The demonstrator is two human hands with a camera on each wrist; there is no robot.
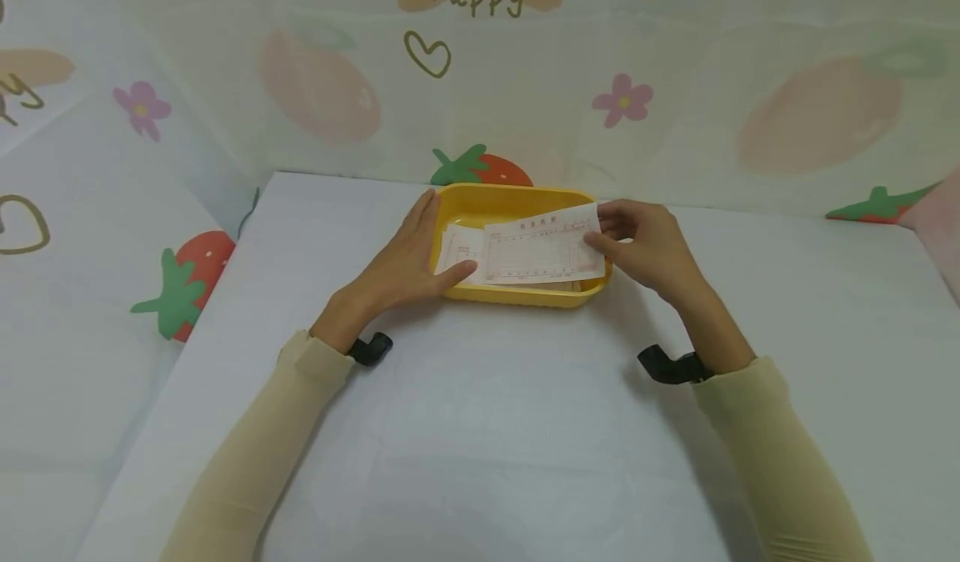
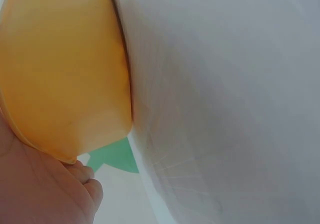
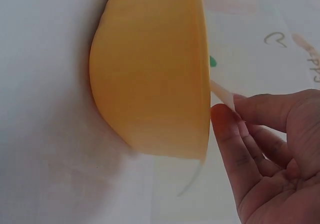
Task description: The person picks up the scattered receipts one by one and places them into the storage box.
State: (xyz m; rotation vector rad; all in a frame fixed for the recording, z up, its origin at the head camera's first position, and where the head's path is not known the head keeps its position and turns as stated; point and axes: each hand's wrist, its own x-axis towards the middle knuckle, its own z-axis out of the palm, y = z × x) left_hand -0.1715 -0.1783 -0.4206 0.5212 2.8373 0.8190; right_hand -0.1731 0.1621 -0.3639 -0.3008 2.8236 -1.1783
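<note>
A shallow yellow plastic basket stands near the table's far edge. My right hand pinches the right end of a white printed paper form between thumb and fingers, and the form slants up over the basket's right rim. In the right wrist view, its edge shows at the fingertips, above the rim. Another printed form lies inside at the left, partly covered. My left hand rests along the basket's left end, fingers extended beside the rim and the thumb reaching over the front rim to the papers.
The basket sits on a white table. Behind it hangs a pale cloth printed with strawberries, flowers and lettering. A black band with a camera is on the left wrist, and another camera is on the right.
</note>
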